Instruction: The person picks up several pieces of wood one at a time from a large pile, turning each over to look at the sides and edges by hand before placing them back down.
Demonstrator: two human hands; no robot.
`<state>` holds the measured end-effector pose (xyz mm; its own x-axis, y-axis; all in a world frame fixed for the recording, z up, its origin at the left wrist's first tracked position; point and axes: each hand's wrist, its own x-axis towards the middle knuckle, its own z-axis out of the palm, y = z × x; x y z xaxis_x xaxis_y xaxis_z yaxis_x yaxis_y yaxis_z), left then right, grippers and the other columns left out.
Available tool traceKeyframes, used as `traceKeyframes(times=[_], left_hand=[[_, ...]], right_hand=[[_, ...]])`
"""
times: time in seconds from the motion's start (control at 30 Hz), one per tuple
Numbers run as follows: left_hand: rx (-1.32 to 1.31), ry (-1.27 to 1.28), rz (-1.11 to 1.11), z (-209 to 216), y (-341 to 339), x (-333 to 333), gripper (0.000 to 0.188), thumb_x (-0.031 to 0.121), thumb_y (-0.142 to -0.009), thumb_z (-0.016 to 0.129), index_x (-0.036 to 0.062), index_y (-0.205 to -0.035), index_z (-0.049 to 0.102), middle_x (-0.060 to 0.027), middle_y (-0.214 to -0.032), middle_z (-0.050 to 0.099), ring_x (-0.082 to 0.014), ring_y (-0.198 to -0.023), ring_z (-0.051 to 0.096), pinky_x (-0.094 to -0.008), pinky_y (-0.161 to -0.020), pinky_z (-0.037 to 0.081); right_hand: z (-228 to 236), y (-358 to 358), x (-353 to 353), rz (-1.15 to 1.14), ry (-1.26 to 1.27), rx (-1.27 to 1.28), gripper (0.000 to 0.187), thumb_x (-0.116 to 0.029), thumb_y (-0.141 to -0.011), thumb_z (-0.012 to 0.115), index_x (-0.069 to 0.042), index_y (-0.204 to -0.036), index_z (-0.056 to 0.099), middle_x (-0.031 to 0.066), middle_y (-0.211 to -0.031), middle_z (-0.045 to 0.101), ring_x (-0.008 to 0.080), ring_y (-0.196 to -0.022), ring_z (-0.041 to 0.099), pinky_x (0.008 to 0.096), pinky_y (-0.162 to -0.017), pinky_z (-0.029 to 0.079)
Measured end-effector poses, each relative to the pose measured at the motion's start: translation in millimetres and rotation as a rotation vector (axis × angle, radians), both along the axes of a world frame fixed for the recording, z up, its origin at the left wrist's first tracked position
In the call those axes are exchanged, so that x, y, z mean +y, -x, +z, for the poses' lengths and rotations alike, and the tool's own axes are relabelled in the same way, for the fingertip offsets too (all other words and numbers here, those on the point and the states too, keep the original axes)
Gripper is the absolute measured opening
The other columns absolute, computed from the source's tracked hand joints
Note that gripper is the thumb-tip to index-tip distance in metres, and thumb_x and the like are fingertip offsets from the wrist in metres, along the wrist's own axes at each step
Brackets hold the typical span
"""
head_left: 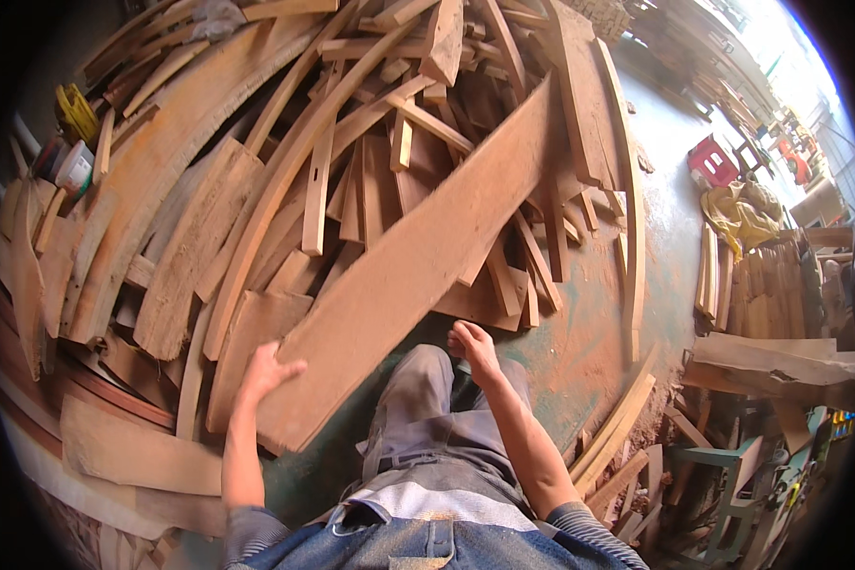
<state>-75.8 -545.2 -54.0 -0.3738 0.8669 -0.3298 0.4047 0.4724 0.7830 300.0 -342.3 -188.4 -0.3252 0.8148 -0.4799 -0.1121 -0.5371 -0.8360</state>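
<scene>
A long, wide wooden board (418, 247) slants across the pile, its near end low on the left and its far end up among the other timber. My left hand (268, 373) grips the board's near left edge, thumb lying on the top face and the other fingers mostly hidden. In front of my knees, my right hand (473, 344) is closed with its fingers curled, apart from the board. Anything inside that hand is too small or hidden to make out. Under the board's near end rests another short flat board (247, 332).
Curved and straight offcuts (323, 123) pile up ahead and to the left. A long narrow strip (631, 237) stands right of the pile. Further right are a red stool (709, 163), a yellowish sack (743, 211) and stacked planks (769, 285). Sawdust covers the green floor (579, 313).
</scene>
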Motion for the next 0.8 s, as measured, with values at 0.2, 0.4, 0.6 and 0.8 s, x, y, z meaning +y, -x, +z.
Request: traceKeyframes(times=[0.2,0.4,0.6,0.8], left_hand=[[-0.097,0.200,0.106,39,16,-99,0.071,0.049,-0.069,0.089,-0.0049,-0.111,0.069,-0.0116,-0.093,0.073,-0.0190,-0.088,0.067,-0.0356,-0.076,0.053],[0.649,0.151,0.301,22,23,-200,0.073,0.054,-0.075,0.082,0.0007,-0.122,0.063,-0.0198,-0.123,0.064,-0.0359,-0.120,0.058,-0.0459,-0.093,0.051],[0.136,0.228,0.952,11,-26,-291,0.075,0.047,-0.082,0.079,0.0024,-0.133,0.047,-0.0192,-0.138,0.049,-0.0312,-0.128,0.050,-0.0448,-0.088,0.053],[-0.198,-0.124,1.118,10,-29,-344,0.058,0.042,-0.086,0.074,0.0018,-0.126,0.061,-0.0095,-0.107,0.069,-0.0216,-0.088,0.068,-0.0366,-0.065,0.057]], right_hand=[[-8,71,14,-0.237,0.324,0.636,0.033,-0.030,-0.097,0.066,-0.008,-0.120,0.058,0.0038,-0.113,0.064,0.0177,-0.103,0.063,0.0342,-0.088,0.053],[-30,65,-43,-0.103,0.335,0.635,0.042,-0.015,-0.094,0.069,-0.008,-0.133,0.055,0.0067,-0.125,0.063,0.0212,-0.111,0.063,0.0377,-0.095,0.053],[-3,44,-51,0.398,-1.255,-0.200,0.025,0.000,-0.078,0.069,-0.002,-0.102,0.067,0.0034,-0.093,0.073,0.0223,-0.080,0.067,0.0330,-0.061,0.049],[54,47,-92,0.171,-0.016,0.383,0.036,-0.008,-0.082,0.069,-0.002,-0.118,0.061,0.0094,-0.101,0.070,0.0237,-0.089,0.066,0.0342,-0.073,0.049]])
